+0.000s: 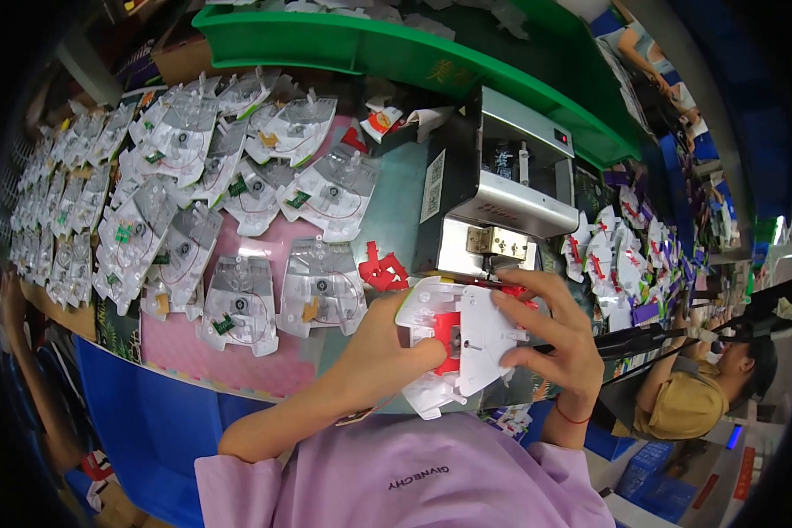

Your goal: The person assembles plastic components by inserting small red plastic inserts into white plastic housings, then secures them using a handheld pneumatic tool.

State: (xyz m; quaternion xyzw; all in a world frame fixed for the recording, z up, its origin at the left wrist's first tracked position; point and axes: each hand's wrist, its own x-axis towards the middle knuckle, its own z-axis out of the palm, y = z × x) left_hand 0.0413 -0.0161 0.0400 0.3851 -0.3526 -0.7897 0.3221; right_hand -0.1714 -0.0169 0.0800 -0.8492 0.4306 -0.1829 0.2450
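Note:
In front of my chest, a white plastic shell is held between both hands. A red plastic piece sits in the middle of it. My left hand grips the shell's left side, its thumb lying against the red piece. Curled around the other side, my right hand has its fingertips at the shell's upper right edge and its thumb near the right edge. Just beyond stands a silver and black bench machine with a small metal fixture at its front. Loose red pieces lie left of the machine.
White and clear shells, several with small green boards and thin wires, cover the left of the table. A long green tray runs behind. More shells with red parts lie right. A blue bin stands below left; co-workers are at both sides.

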